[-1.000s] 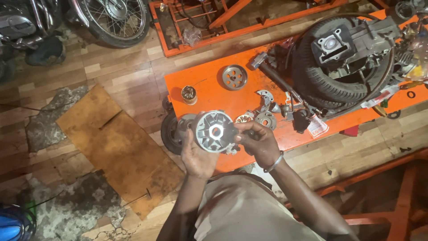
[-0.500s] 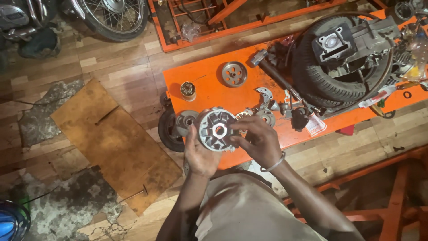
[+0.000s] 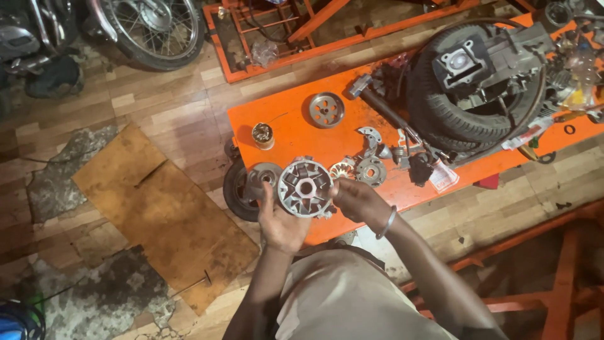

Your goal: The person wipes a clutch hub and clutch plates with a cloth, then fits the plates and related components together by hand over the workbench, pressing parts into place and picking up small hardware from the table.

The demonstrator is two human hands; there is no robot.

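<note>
Both hands hold a round metal pulley disc over the near edge of the orange table.
Left hand [image 3: 281, 221] cups the pulley disc [image 3: 305, 187] from below, fingers curled on its rim; right hand [image 3: 353, 200] pinches its right edge. Orange table [image 3: 296, 135] carries a small drum [image 3: 326, 109] mid-left, a copper-wound coil [image 3: 262, 135] near the left edge, loose metal parts [image 3: 370, 170] just beyond the disc, and a tyre with engine [image 3: 475, 75] at the far right.

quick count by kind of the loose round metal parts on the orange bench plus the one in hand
Finned variator disc held in both hands: 1
Pulley disc with holes: 1
Small brass-coloured cylinder: 1
Small fan-like disc: 1
Hub disc beside it: 1
Total: 5, not counting the tangled pieces by the tyre, too cluttered to tell.
</note>
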